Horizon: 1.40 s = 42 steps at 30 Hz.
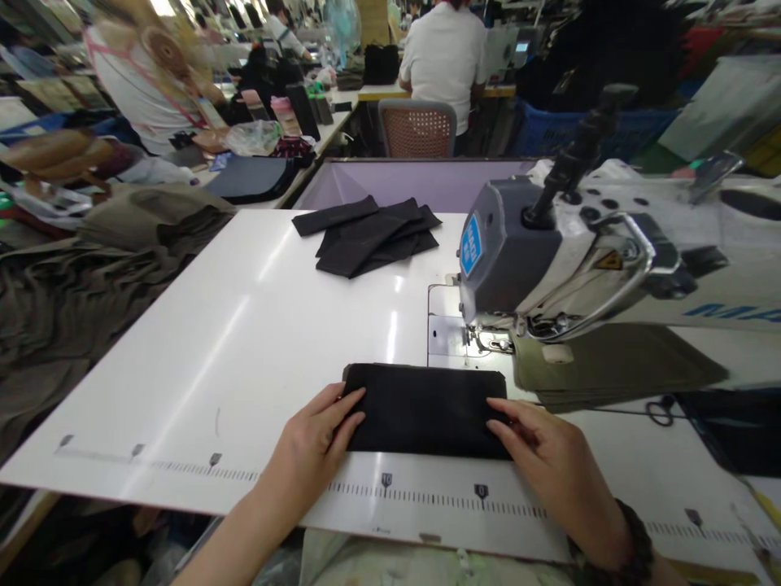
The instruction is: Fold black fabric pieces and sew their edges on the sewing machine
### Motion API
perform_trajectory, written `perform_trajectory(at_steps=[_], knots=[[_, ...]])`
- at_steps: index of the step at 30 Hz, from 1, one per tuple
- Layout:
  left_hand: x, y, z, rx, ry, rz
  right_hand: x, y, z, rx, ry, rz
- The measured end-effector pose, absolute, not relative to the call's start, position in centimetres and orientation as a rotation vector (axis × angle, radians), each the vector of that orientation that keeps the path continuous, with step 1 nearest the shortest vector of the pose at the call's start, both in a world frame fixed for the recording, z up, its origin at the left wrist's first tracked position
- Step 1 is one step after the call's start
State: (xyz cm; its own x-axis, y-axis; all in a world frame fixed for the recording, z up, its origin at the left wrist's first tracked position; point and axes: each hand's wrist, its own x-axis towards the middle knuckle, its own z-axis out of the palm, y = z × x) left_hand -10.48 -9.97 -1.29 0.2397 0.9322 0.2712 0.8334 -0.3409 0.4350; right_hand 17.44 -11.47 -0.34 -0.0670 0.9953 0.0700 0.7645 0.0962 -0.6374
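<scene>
A folded black fabric piece (427,411) lies flat near the front edge of the white table, its long side along the printed ruler. At its left end, my left hand (317,431) pinches the edge between thumb and fingers. My right hand (540,443) grips the opposite end the same way, a dark beaded band on that wrist. Just beyond the fabric is the needle area (479,338) of a sewing machine (518,236); the cloth is apart from the presser foot. Farther back, several black fabric strips (369,236) lie in a loose pile.
Olive fabric pieces (616,362) are stacked under the machine arm at right, with small scissors (660,411) beside them. Dark cloth heaps (91,301) border the table's left side. People sit beyond, near a chair (418,129) and a blue crate (610,134).
</scene>
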Motion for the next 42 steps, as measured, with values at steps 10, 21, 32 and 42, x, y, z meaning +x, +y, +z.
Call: perform_trajectory(at_steps=[10, 21, 32, 42], knots=[[-10.47, -10.06, -1.32, 2.271, 1.719, 0.707, 17.32, -11.23, -0.23, -1.766, -1.841, 0.689], [-10.1, -10.15, -0.99, 2.317, 1.709, 0.759, 17.58, -11.29, -0.55, -1.768, -1.833, 0.75], [-10.17, -10.0, -1.25, 2.365, 1.719, 0.781, 17.43, -10.95, -0.28, -1.748, -1.824, 0.766], [-10.01, -9.94, -1.06, 2.31, 1.744, 0.746, 17.42, -10.72, -0.45, -1.774, -1.841, 0.731]])
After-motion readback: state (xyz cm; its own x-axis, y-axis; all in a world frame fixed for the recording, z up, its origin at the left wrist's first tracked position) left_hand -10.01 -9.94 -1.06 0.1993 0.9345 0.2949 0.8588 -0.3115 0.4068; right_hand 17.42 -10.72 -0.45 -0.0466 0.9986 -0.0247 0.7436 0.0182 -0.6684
